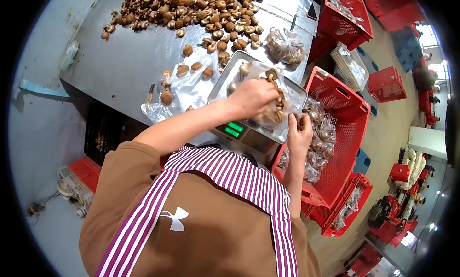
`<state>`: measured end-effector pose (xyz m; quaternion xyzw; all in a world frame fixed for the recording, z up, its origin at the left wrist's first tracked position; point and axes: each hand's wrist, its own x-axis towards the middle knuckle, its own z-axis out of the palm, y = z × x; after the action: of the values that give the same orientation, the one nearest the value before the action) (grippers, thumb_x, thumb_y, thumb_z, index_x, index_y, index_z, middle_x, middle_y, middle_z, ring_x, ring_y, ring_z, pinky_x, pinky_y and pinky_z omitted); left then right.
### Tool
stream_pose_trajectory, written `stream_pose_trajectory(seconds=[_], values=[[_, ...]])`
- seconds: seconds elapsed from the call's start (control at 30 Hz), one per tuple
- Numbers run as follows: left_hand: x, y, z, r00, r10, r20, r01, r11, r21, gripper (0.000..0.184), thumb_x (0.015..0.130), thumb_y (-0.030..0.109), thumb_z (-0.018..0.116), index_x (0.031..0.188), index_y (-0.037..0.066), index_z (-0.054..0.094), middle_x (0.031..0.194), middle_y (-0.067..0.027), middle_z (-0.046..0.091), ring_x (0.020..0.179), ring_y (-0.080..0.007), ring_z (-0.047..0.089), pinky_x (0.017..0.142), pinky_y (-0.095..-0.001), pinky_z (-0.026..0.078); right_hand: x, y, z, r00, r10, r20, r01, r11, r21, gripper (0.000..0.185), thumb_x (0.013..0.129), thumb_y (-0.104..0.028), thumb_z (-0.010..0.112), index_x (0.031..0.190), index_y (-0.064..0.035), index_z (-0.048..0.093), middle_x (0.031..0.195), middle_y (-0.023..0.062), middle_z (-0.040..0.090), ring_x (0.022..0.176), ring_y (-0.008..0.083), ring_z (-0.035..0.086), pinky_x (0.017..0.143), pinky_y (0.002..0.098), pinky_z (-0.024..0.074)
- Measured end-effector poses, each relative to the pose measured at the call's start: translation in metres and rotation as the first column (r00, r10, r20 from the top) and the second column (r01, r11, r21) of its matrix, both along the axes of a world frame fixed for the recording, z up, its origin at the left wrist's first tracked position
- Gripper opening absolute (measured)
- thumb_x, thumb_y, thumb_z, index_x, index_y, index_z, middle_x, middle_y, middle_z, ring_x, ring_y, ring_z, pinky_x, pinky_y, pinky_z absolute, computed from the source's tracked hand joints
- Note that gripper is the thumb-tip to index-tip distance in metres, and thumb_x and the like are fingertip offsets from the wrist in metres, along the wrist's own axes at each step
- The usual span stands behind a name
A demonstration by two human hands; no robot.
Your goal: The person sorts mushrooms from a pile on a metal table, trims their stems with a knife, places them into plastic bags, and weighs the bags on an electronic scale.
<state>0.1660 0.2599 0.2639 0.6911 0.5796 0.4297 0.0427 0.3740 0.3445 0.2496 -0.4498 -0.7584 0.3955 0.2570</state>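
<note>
My left hand (254, 97) reaches over the metal tray (219, 86) of a scale, fingers curled down beside mushrooms (271, 75) in a clear plastic bag (264, 119). Its fingertips are hidden, so what they grip cannot be made out. At the tray's right corner, my right hand (300, 133) pinches the bag's edge between thumb and fingers. Green digits glow on the scale's display (234, 129), below my left wrist.
A large mushroom pile (191, 9) covers the table's far side. Loose mushrooms lie on plastic bags (191, 87) at left. A filled bag (286, 46) sits behind the tray. Right of the table, a red crate (348, 147) holds filled bags; more red crates (387, 84) stand beyond.
</note>
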Motion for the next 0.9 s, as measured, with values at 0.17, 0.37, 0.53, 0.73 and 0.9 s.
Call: stream_pose_trajectory(seconds=[0.17,0.37,0.53,0.73,0.9], values=[[-0.029,0.035,-0.051,0.927,0.285,-0.244,-0.335,0.921,-0.198,0.018,0.077,0.017,0.069,0.089,0.004,0.065,0.085,-0.0115,0.061,0.085,-0.0309,0.061,0.074,-0.0415,0.051,-0.006,-0.001,0.003,0.968,-0.063,-0.244,0.029,0.99,-0.141,0.014,0.094,-0.012,0.061,0.092,0.0018,0.058,0.081,0.0014,0.059,0.072,0.008,0.051,0.064,0.0246,0.0426],[-0.023,0.067,-0.06,0.836,0.382,-0.394,-0.501,0.824,-0.265,0.023,0.072,0.031,0.075,0.069,0.008,0.071,0.082,-0.0117,0.064,0.084,-0.0279,0.063,0.076,-0.0409,0.05,-0.01,0.006,0.009,0.943,-0.041,-0.33,-0.021,0.983,-0.181,0.012,0.095,-0.01,0.059,0.092,0.0014,0.059,0.085,0.0023,0.063,0.077,0.0073,0.055,0.069,0.0222,0.0438],[-0.024,0.075,-0.069,0.805,0.41,-0.429,-0.546,0.795,-0.264,0.021,0.076,0.027,0.07,0.071,0.007,0.07,0.081,-0.0127,0.064,0.083,-0.0294,0.064,0.076,-0.0409,0.049,-0.011,0.012,0.006,0.95,-0.045,-0.309,-0.009,0.985,-0.171,0.012,0.095,-0.01,0.059,0.094,0.002,0.06,0.085,0.0034,0.064,0.077,0.0076,0.056,0.069,0.0233,0.0451],[-0.023,0.041,-0.003,0.917,0.366,-0.158,-0.399,0.832,-0.386,0.018,0.079,0.021,0.061,0.082,0.003,0.063,0.08,-0.0152,0.064,0.08,-0.0328,0.062,0.073,-0.0415,0.049,-0.005,0.017,0.006,0.946,-0.072,-0.315,0.005,0.978,-0.21,0.012,0.095,-0.01,0.059,0.094,0.0017,0.06,0.084,0.0023,0.063,0.075,0.0073,0.055,0.068,0.0235,0.045],[-0.09,0.011,0.047,0.788,0.59,0.176,-0.434,0.735,-0.52,0.033,0.085,0.029,0.065,0.109,0.007,0.063,0.088,-0.0071,0.065,0.075,-0.0175,0.06,0.067,-0.0354,0.049,-0.005,0.019,0.0,0.958,-0.057,-0.282,0.003,0.982,-0.19,0.012,0.094,-0.011,0.06,0.092,0.001,0.06,0.08,0.0006,0.061,0.072,0.0063,0.052,0.064,0.0227,0.043]])
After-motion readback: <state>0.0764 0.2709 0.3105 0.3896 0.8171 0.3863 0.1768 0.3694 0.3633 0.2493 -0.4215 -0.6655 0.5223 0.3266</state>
